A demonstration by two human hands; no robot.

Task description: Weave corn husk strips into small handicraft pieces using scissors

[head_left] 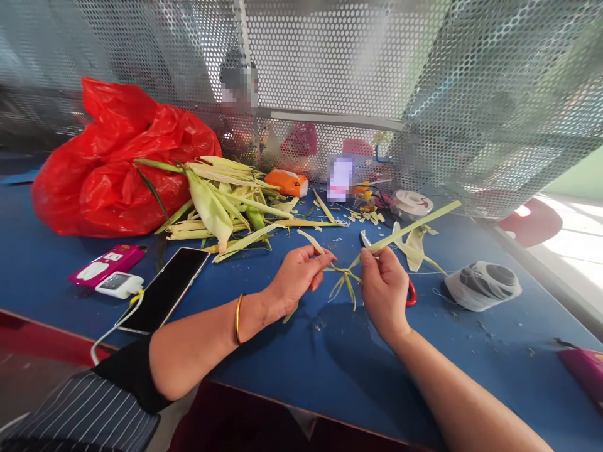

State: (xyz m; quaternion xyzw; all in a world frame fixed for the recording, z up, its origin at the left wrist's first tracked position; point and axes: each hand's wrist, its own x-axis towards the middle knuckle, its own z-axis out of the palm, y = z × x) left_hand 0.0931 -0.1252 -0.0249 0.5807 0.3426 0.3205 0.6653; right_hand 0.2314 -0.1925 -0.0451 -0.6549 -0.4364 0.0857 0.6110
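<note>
Above the table's middle, my left hand (301, 273) pinches one end of pale green corn husk strips. My right hand (387, 289) has its fingers closed on another husk strip (419, 224), whose long end sticks out up and to the right. Between the hands the strips cross in a knot (346, 272), with several narrow ends hanging below it. Scissors show past my right hand as a red handle (411, 293) and a blade tip; the hand hides their middle. Behind my left hand lies a pile of corn husks (211, 201).
A large red plastic bag (127, 163) stands at the back left. Nearer are a phone (164, 292) and a purple power strip (106, 262) with a charger. A thread spool (483, 285) lies right; a white roll (412, 203) and orange packet (286, 182) sit before the perforated screen (325, 56).
</note>
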